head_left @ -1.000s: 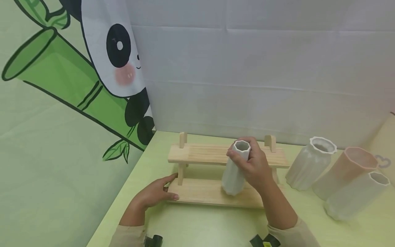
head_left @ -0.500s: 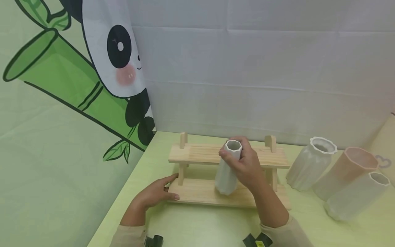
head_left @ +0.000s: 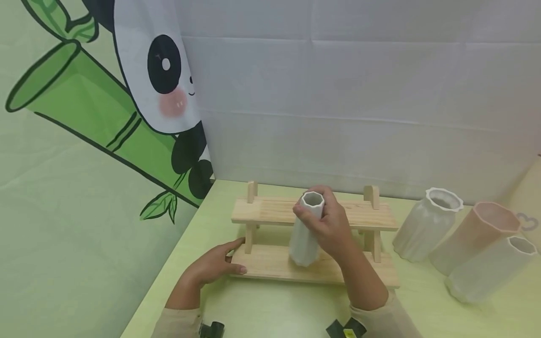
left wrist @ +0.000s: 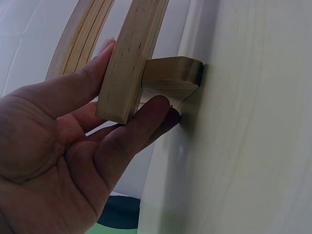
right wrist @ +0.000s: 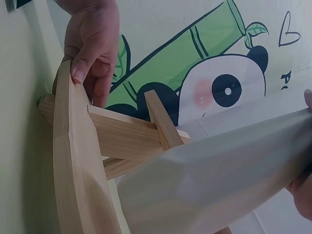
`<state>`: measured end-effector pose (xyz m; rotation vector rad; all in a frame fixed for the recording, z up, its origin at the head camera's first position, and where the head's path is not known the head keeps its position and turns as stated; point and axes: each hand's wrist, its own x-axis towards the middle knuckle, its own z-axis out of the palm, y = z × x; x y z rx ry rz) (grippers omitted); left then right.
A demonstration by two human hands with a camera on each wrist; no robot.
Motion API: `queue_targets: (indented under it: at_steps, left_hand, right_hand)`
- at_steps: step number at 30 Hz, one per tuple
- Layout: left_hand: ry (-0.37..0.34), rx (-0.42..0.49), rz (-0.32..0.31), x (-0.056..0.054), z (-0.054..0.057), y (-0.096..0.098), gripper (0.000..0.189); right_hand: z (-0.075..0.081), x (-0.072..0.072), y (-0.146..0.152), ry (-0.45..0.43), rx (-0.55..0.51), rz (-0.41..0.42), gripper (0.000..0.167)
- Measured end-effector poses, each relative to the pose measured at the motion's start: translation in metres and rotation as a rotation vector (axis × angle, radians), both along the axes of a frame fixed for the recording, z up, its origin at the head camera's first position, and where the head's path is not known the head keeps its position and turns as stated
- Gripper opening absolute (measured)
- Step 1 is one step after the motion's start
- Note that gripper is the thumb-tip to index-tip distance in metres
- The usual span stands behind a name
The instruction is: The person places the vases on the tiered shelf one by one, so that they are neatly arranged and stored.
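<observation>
A two-tier wooden rack (head_left: pixel 270 264) stands on the table. My left hand (head_left: pixel 213 264) grips the left end of its lower board; in the left wrist view the board (left wrist: pixel 127 73) sits between thumb and fingers, above a wooden foot (left wrist: pixel 174 70). My right hand (head_left: pixel 331 227) holds a slim white faceted vase (head_left: pixel 304 243) round its upper part, mouth up and slightly tilted. The vase's base is over the lower board, left of the right upright. In the right wrist view the vase (right wrist: pixel 209 180) is beside the board; whether they touch I cannot tell.
On the right of the table (head_left: pixel 279 310) stand a white ribbed vase (head_left: pixel 422 230), a pink-and-white vase (head_left: pixel 469 239) and another white vase (head_left: pixel 486 272). A pale cloth wall (head_left: pixel 359 108) rises behind, with a panda-and-bamboo print (head_left: pixel 97 98) at left.
My right hand has moved left with the vase, along the lower board, more slowly in the latest half second. My left hand stays on the rack's left end.
</observation>
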<state>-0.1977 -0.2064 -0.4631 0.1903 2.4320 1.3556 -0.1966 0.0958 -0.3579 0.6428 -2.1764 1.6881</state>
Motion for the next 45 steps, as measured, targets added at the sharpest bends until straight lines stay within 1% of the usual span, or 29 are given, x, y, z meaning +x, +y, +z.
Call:
queue_targets:
  at_steps: [8,15,20,25,40,45]
  left_hand:
    - [0.005,-0.015,0.010,0.001,0.000,0.000,0.091]
    - [0.001,-0.012,0.014,0.002,0.001,0.001,0.091]
    - [-0.003,-0.012,0.013,0.002,0.002,0.002,0.090]
    - [-0.001,-0.023,0.005,0.003,0.003,0.000,0.089]
    - [0.013,0.003,-0.021,0.004,0.004,-0.001,0.087]
    - [0.010,0.005,-0.024,0.003,0.005,-0.001,0.088]
  right_hand:
    - [0.000,-0.002,-0.009,-0.003,0.014,0.008,0.030]
    - [-0.001,-0.002,-0.016,0.013,0.019,0.014,0.031]
    - [0.000,-0.002,-0.021,0.003,0.015,0.031,0.030]
    - [-0.001,-0.002,-0.028,0.007,0.018,0.044,0.029]
    - [-0.002,-0.006,-0.046,0.007,0.055,0.054,0.030]
    - [-0.001,-0.006,-0.052,0.023,0.049,0.062,0.031]
